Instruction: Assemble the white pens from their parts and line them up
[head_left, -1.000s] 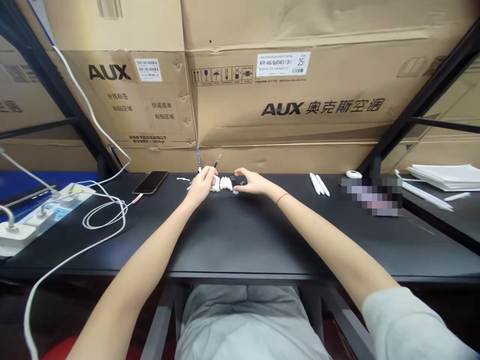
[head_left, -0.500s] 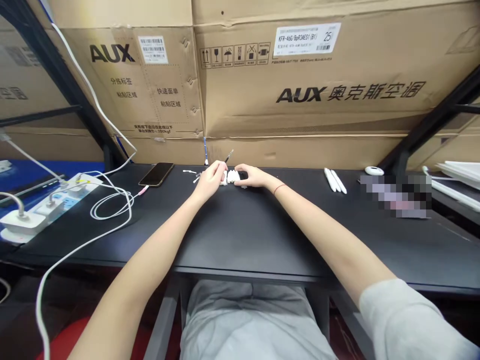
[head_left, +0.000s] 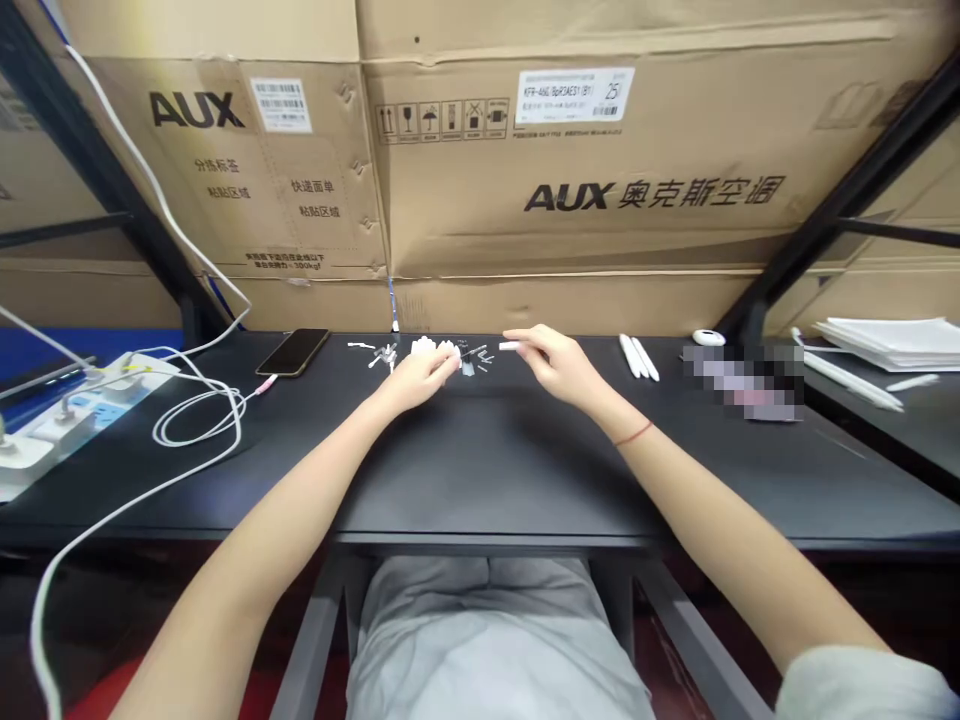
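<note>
Left hand (head_left: 416, 380) hiding part of white lumpy pieces (head_left: 427, 347) on black tabletop (head_left: 525, 470). Tiny grey-and-silver parts (head_left: 472, 358) staying too small to tell apart. Right hand (head_left: 555, 365) either pinching or just nearing short white stick (head_left: 509, 346): too small to tell. Pixel mosaic (head_left: 742, 383) blurring whatever lies beneath. Right edge cutting off stack of white paper sheets (head_left: 889, 337); left edge cutting off white power strip (head_left: 45, 425).

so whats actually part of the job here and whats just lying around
In use: left hand, right hand, small white piece, white parts, small metal parts.
Just lying about: smartphone, power strip, white cable, two white sticks, stack of paper.
</note>
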